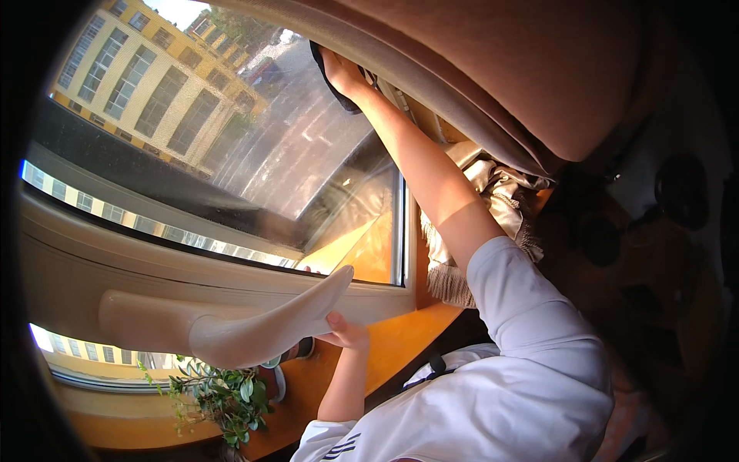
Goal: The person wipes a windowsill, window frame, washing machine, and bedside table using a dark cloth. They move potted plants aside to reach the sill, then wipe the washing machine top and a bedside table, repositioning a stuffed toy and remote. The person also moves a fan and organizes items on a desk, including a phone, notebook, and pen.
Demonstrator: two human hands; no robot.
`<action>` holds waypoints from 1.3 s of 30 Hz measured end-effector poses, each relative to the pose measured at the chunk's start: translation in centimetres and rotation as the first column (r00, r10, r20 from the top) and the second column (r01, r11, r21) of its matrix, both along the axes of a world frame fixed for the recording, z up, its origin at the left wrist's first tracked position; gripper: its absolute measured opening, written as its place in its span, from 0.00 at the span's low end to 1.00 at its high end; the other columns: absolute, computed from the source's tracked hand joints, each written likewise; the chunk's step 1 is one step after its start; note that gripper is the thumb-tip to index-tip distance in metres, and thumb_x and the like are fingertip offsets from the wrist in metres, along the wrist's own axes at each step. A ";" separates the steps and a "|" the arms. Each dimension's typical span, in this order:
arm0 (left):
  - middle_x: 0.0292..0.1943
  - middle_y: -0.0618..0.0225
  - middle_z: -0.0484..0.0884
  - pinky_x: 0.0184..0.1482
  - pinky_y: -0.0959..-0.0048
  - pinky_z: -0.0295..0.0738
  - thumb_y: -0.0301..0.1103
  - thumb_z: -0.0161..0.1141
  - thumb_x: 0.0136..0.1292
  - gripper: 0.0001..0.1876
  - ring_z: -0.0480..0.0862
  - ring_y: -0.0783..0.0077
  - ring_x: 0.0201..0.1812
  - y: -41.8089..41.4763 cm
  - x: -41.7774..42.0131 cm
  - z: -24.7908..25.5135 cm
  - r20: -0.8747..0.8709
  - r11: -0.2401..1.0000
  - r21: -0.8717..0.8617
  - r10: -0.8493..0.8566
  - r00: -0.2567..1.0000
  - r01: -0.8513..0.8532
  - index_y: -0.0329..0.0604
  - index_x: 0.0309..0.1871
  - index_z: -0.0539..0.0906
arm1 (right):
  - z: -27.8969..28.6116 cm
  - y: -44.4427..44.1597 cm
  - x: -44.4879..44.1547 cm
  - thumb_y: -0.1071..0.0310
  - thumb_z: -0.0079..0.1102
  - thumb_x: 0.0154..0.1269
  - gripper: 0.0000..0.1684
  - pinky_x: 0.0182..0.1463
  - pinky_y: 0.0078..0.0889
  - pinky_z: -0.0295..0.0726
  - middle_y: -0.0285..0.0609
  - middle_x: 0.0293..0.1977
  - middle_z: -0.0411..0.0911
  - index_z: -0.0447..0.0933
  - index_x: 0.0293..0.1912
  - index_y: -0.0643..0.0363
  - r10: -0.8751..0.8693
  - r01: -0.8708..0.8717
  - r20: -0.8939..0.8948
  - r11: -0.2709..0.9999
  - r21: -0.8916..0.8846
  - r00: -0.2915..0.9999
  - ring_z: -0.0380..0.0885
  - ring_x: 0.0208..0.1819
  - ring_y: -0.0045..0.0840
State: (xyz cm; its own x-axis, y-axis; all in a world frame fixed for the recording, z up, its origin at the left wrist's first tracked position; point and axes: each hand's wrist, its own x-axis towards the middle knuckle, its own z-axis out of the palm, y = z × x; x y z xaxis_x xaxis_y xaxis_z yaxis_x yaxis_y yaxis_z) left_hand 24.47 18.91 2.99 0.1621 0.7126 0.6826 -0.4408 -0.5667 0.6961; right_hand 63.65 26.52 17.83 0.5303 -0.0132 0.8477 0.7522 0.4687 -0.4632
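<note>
A pale plastic window handle juts out very near the camera from the light window frame. My left hand is beside the handle's tip, low by the frame. The handle hides part of its fingers, so whether it grips anything does not show. My right arm reaches far up along the window pane. At its end my right hand holds a black pad or cloth against the upper part of the glass. The pane has smears and streaks.
An orange-brown sill runs below the window. A leafy plant stands at lower left, with partly hidden containers beside it. Fringed satin fabric hangs near my right arm. A large beige-pink surface fills the upper right.
</note>
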 end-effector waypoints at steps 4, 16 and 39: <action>0.56 0.62 0.70 0.47 0.68 0.74 0.49 0.55 0.68 0.29 0.74 0.70 0.50 0.2 -1.6 0.0 -0.030 0.995 -0.007 0.095 0.995 -0.095 0.38 0.63 0.64 | -3.4 -3.5 -15.0 0.58 0.41 0.71 0.31 0.74 0.51 0.31 0.53 0.75 0.39 0.56 0.72 0.48 0.184 -0.190 -0.045 0.959 -0.210 0.982 0.34 0.76 0.46; 0.52 0.63 0.71 0.47 0.68 0.73 0.49 0.54 0.69 0.27 0.74 0.71 0.49 -0.9 -1.1 1.3 -0.034 0.998 -0.049 0.041 0.999 -0.042 0.38 0.61 0.64 | -2.9 -1.0 -7.6 0.57 0.38 0.72 0.30 0.74 0.40 0.45 0.58 0.71 0.51 0.58 0.70 0.52 0.238 -0.252 -0.160 0.965 -0.075 0.958 0.45 0.74 0.47; 0.64 0.59 0.64 0.60 0.62 0.65 0.50 0.59 0.66 0.38 0.69 0.65 0.60 -0.1 -1.1 2.2 -0.079 0.995 0.008 0.095 0.992 -0.095 0.42 0.71 0.55 | -29.6 -18.7 -25.6 0.68 0.47 0.66 0.21 0.49 0.36 0.76 0.54 0.51 0.76 0.75 0.56 0.58 0.293 -0.521 -0.580 -0.258 -0.813 0.760 0.78 0.47 0.42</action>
State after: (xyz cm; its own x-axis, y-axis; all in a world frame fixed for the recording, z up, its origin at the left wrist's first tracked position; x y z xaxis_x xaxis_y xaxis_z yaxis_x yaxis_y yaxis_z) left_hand 23.34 18.79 5.22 0.1477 0.7243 0.6735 -0.3285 -0.6064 0.7241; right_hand 38.05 7.87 -11.81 0.0812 0.9390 -0.3341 0.5071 -0.3275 -0.7972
